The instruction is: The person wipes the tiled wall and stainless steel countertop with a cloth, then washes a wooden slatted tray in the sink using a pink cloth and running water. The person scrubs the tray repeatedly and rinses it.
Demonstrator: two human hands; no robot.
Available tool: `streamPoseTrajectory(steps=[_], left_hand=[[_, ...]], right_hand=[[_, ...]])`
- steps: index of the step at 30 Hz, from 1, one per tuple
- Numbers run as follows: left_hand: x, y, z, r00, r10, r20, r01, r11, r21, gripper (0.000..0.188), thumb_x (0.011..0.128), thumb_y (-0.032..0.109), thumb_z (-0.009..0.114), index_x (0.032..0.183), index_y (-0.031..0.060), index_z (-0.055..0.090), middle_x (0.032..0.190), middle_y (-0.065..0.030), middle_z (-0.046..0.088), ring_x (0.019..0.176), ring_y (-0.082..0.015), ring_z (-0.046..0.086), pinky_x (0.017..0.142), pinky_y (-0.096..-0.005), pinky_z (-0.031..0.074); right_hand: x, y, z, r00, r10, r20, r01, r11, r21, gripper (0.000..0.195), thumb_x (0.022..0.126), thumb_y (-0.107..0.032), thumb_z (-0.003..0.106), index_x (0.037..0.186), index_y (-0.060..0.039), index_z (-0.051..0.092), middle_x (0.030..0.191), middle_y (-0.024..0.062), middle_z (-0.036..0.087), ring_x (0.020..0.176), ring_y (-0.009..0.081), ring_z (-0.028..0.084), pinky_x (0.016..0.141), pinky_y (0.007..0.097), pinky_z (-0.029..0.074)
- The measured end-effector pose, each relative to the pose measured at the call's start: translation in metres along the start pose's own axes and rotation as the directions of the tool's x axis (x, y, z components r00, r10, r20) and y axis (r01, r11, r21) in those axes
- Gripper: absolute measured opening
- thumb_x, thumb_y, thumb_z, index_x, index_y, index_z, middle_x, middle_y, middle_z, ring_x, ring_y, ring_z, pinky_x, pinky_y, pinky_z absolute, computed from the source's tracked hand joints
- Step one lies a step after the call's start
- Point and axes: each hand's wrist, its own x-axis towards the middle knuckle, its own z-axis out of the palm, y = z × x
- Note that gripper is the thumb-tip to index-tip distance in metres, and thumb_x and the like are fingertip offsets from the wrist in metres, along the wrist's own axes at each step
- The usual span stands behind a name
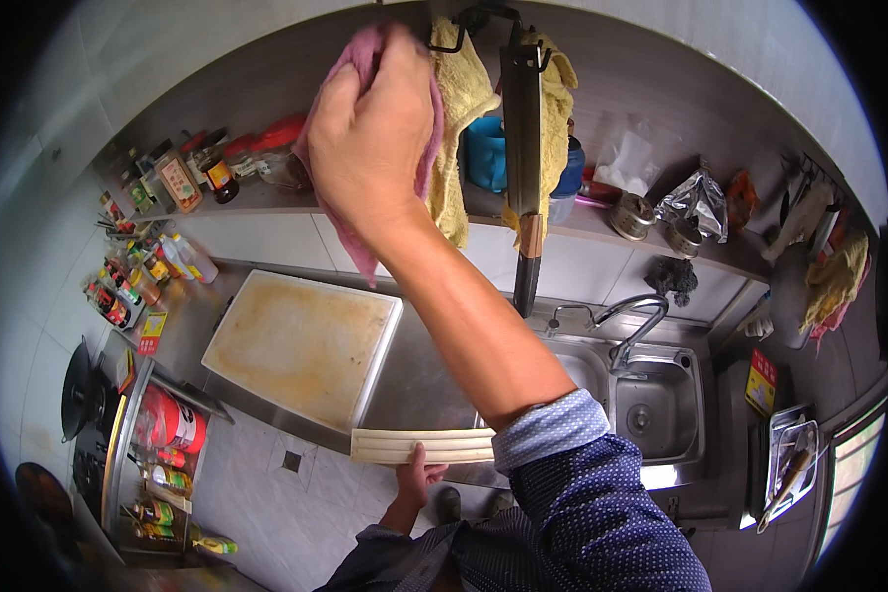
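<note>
High in the view, my right hand [377, 133] grips a pink cloth [362, 251] beside a black hook rack [481, 15]. A yellow towel [455, 140] hangs just right of it, and a second yellow towel [560, 96] hangs behind a long dark-bladed knife [524, 148]. Low in front of my body, my left hand [414, 477] holds a long cream ribbed strip [385, 446] with the thumb over its front. My right forearm and sleeve hide the strip's right end.
A stained white cutting board [296, 340] lies on the steel counter [422, 370]. To the right is a sink [640, 418] with a curved faucet [644, 303]. Red-lidded jars [277, 152], a blue cup [486, 152] and bottles line the shelf. A wok [78, 388] stands at left.
</note>
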Motion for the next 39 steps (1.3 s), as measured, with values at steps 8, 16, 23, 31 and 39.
streamPoseTrajectory(steps=[8,16,23,31,39], left_hand=[[0.026,-0.022,-0.012,1.0,-0.009,-0.015,0.009,1.0,0.017,0.067,0.099,0.06,0.053,0.128,0.0,0.049,0.1,-0.0147,0.07,0.079,-0.0283,0.075,0.056,-0.0323,0.053],[0.019,-0.013,-0.015,0.998,-0.043,-0.053,0.053,0.979,0.197,0.065,0.093,0.068,0.055,0.099,0.0043,0.06,0.072,-0.0068,0.064,0.056,-0.0195,0.064,0.046,-0.0286,0.048],[-0.018,0.012,-0.004,0.957,-0.235,-0.168,0.28,0.895,0.348,0.068,0.096,0.069,0.05,0.087,0.0026,0.062,0.062,-0.0065,0.062,0.052,-0.0204,0.067,0.042,-0.0292,0.049],[-0.014,0.016,-0.07,0.758,0.646,-0.089,-0.444,0.611,0.655,0.044,0.097,0.04,0.067,0.101,-0.0037,0.062,0.081,-0.0116,0.066,0.07,-0.0208,0.063,0.066,-0.0316,0.051],[0.02,0.039,-0.086,0.775,0.585,-0.241,-0.101,0.49,0.866,0.059,0.086,0.043,0.076,0.113,-0.0055,0.056,0.098,-0.0186,0.067,0.092,-0.0317,0.065,0.086,-0.0415,0.052]], right_hand=[[-0.084,-0.012,-0.107,0.903,0.06,0.426,-0.227,0.908,0.353,0.028,0.095,0.002,0.052,0.122,0.003,0.058,0.091,0.0107,0.053,0.068,0.0191,0.059,0.062,0.0315,0.049],[-0.195,0.003,-0.241,0.726,0.377,0.576,-0.493,0.869,0.052,0.039,0.092,-0.002,0.052,0.131,-0.0008,0.054,0.106,0.0206,0.055,0.094,0.0379,0.059,0.086,0.0404,0.05],[-0.321,0.013,-0.37,0.359,0.828,0.43,-0.576,0.559,-0.596,0.027,0.09,-0.008,0.061,0.116,-0.003,0.059,0.104,0.0218,0.061,0.089,0.0431,0.064,0.078,0.0475,0.053],[-0.368,0.009,-0.38,0.282,0.859,0.427,-0.144,0.478,-0.867,0.047,0.088,-0.026,0.064,0.13,-0.0062,0.056,0.127,0.0179,0.054,0.112,0.0369,0.057,0.089,0.0516,0.048],[-0.411,0.044,-0.394,0.181,0.826,0.533,-0.008,0.543,-0.84,0.057,0.085,-0.025,0.066,0.134,0.0013,0.051,0.131,0.0228,0.051,0.118,0.0401,0.055,0.09,0.0494,0.05]])
